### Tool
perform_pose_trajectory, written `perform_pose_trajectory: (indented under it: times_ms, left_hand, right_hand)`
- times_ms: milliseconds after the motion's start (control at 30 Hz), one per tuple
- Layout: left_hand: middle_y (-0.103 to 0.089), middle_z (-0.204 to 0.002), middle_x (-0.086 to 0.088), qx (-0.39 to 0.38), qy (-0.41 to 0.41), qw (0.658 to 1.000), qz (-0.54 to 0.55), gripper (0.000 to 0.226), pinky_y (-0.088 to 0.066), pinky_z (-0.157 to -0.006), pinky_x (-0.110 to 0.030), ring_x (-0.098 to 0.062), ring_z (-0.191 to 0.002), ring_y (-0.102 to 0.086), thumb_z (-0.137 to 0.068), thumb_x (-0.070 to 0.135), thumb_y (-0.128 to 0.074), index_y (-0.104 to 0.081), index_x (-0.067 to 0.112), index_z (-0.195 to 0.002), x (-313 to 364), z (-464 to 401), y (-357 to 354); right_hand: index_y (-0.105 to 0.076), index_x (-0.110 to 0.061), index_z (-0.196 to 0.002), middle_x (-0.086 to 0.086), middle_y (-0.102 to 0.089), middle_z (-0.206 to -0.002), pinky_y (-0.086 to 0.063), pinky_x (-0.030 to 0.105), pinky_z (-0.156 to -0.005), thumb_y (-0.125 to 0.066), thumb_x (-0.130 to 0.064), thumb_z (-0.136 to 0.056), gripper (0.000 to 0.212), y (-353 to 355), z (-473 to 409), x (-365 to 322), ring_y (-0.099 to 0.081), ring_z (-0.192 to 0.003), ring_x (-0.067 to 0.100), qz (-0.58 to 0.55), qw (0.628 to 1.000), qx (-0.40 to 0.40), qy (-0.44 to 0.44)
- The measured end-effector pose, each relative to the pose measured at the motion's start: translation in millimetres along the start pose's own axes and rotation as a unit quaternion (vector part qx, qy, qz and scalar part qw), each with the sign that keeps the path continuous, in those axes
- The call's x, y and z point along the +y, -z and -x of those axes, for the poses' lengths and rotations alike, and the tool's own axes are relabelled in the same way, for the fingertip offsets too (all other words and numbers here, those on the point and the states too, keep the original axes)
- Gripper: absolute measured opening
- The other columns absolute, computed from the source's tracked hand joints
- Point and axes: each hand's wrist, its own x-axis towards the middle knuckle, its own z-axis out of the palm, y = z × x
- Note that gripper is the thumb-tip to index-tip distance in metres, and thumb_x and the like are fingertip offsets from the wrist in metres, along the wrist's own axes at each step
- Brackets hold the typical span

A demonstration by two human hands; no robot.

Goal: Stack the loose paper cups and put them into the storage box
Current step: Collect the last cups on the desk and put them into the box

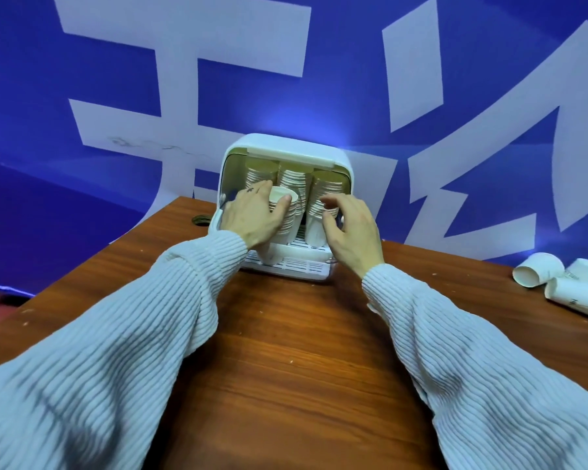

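Note:
A white storage box (333,157) stands open at the far middle of the wooden table, several tall stacks of paper cups (294,178) inside it. My left hand (252,215) grips a stack of white cups (287,218) at the box's front left, thumb near the top rim. My right hand (350,228) hovers with curled fingers at the front right stack (319,198), fingertips touching or just off it. Three loose cups (537,269) lie on their sides at the table's right edge.
The brown wooden table (286,351) stretches toward me. A round cable hole (200,219) sits left of the box. A blue wall banner with large white shapes rises right behind the box. The table's left edge drops off to a dark floor.

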Motion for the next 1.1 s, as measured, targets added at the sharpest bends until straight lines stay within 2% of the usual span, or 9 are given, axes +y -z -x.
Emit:
perform_pose_trajectory:
  times_ms: [67,133,233,300,500,633,833,1000,1100]
  left_hand:
    - [-0.037,-0.162,-0.005,0.0,-0.003,1.0,0.0,0.07,-0.026,-0.117,-0.053,-0.029,-0.148,-0.032,-0.102,0.06,-0.032,-0.038,0.013,-0.154,1,-1,0]
    - [-0.039,-0.16,-0.006,0.049,-0.022,0.999,0.002,0.067,-0.025,-0.118,-0.053,-0.027,-0.15,-0.025,-0.1,0.059,-0.039,-0.042,0.015,-0.151,6,3,-3]
    - [-0.055,-0.143,-0.005,0.169,-0.131,0.977,0.011,0.052,-0.033,-0.115,-0.05,-0.026,-0.144,-0.035,-0.094,0.047,-0.052,-0.057,0.016,-0.136,34,16,-14]
    - [-0.06,-0.134,-0.003,0.183,-0.196,0.963,0.04,0.046,-0.037,-0.112,-0.046,-0.026,-0.139,-0.042,-0.091,0.041,-0.056,-0.061,0.016,-0.129,63,23,-29]
    - [-0.063,-0.129,-0.002,0.073,-0.225,0.962,0.136,0.047,-0.041,-0.109,-0.049,-0.026,-0.132,-0.048,-0.088,0.036,-0.054,-0.062,0.016,-0.131,152,39,-88]
    - [-0.062,-0.133,-0.003,0.032,-0.243,0.958,0.152,0.046,-0.042,-0.107,-0.048,-0.026,-0.134,-0.047,-0.09,0.033,-0.058,-0.06,0.017,-0.134,206,45,-119]
    - [-0.059,-0.136,-0.002,-0.035,-0.287,0.937,0.195,0.046,-0.041,-0.11,-0.045,-0.023,-0.134,-0.045,-0.094,0.034,-0.056,-0.056,0.018,-0.137,298,59,-164]
    - [-0.053,-0.139,0.0,-0.128,-0.214,0.927,0.28,0.049,-0.042,-0.11,-0.043,-0.02,-0.131,-0.046,-0.094,0.036,-0.059,-0.051,0.023,-0.14,348,87,-210]
    - [-0.048,-0.144,0.003,-0.19,-0.167,0.921,0.297,0.057,-0.041,-0.112,-0.039,-0.016,-0.135,-0.042,-0.094,0.046,-0.06,-0.044,0.028,-0.146,355,104,-238]
  right_hand:
    - [-0.066,-0.023,-0.125,-0.007,-0.069,-0.117,-0.05,0.038,-0.097,-0.056,-0.023,-0.1,0.027,3,5,3,-0.057,-0.112,0.014,0.0,1.0,-0.007,-0.011]
    - [-0.065,-0.023,-0.126,-0.007,-0.068,-0.117,-0.05,0.036,-0.095,-0.056,-0.024,-0.1,0.027,9,8,6,-0.057,-0.112,0.013,0.0,1.0,-0.007,-0.02]
    - [-0.065,-0.022,-0.127,-0.005,-0.068,-0.119,-0.051,0.035,-0.096,-0.057,-0.025,-0.101,0.027,23,16,18,-0.058,-0.114,0.014,0.006,0.999,-0.002,-0.038]
    - [-0.065,-0.023,-0.126,-0.006,-0.068,-0.121,-0.052,0.036,-0.096,-0.057,-0.025,-0.101,0.026,34,24,31,-0.057,-0.115,0.014,0.016,0.998,-0.001,-0.06]
    - [-0.065,-0.023,-0.124,-0.006,-0.067,-0.118,-0.049,0.031,-0.094,-0.059,-0.021,-0.098,0.027,88,56,79,-0.057,-0.113,0.013,0.048,0.993,0.016,-0.108]
    - [-0.067,-0.024,-0.125,-0.005,-0.068,-0.119,-0.05,0.039,-0.099,-0.057,-0.022,-0.097,0.03,132,82,115,-0.059,-0.115,0.017,0.075,0.984,0.022,-0.163]
    - [-0.067,-0.025,-0.125,-0.006,-0.068,-0.12,-0.052,0.04,-0.099,-0.056,-0.022,-0.095,0.033,206,120,173,-0.06,-0.116,0.014,0.11,0.964,0.04,-0.239]
    - [-0.067,-0.026,-0.122,-0.006,-0.07,-0.118,-0.05,0.035,-0.101,-0.058,-0.018,-0.095,0.03,245,144,224,-0.064,-0.111,0.013,0.026,0.92,0.148,-0.363]
    - [-0.069,-0.026,-0.121,-0.001,-0.067,-0.126,-0.047,0.031,-0.101,-0.057,-0.022,-0.097,0.027,261,154,260,-0.061,-0.118,0.017,0.039,0.891,0.189,-0.411]
